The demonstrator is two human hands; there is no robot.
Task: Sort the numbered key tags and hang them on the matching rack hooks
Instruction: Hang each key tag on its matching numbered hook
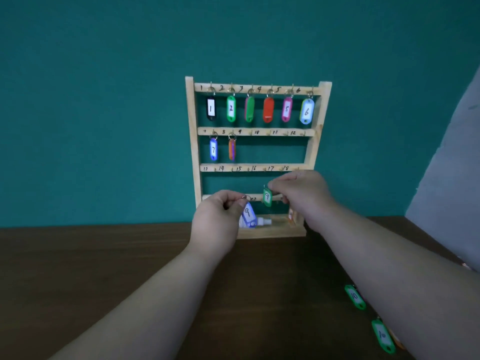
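Observation:
A wooden key rack [191,152] stands on a dark table against a teal wall, its hooks numbered by hand. Tags hang on hooks 1 to 6 in the top row and on 7 and 8 in the second row. My left hand [218,216] pinches the ring of a blue tag marked 9 [248,215], which dangles in front of the rack's bottom shelf. My right hand [302,193] pinches a green tag marked 9 [267,197] by its upper end, level with the lowest rail. Hook 9 [250,133] in the second row is bare.
Two green tags lie on the table [104,268] by my right forearm, one marked 10 [355,296] and another nearer me [383,335]. A small white bottle [263,221] and an orange item [291,216] sit on the rack's bottom shelf. A grey surface [449,165] rises at right.

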